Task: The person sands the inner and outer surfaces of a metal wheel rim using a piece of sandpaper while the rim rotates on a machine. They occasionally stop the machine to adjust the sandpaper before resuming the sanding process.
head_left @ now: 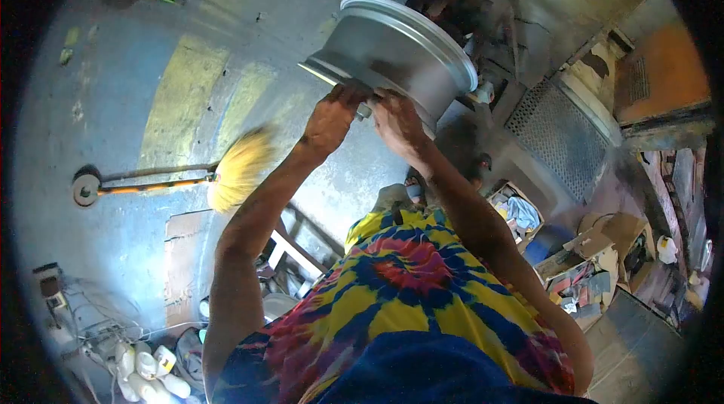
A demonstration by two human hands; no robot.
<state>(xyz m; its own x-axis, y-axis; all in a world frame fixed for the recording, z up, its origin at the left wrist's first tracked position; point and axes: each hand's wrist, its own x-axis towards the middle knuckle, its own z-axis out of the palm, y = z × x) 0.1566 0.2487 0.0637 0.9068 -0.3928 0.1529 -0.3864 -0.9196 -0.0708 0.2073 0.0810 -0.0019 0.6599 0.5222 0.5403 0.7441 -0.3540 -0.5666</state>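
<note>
A grey metal wheel rim (385, 53) with a lighter, silvery edge is tilted in front of me, at the upper middle of the head view. Both hands are close together against its near side. My left hand (335, 114) has its fingers curled at the lower left part of the rim. Beside it, my right hand (396, 121) is bent inward with its fingers closed at the same spot. A small grey piece (363, 111) shows between the two hands; I cannot tell what it is. The fingertips are mostly hidden.
Behind the rim stands a dark metal frame (516, 35). A yellow broom (241, 170) leans on the left wall. Cardboard boxes (584, 276) with odds and ends, and a perforated metal panel (559, 136), are at right. White bottles (147, 362) lie at lower left.
</note>
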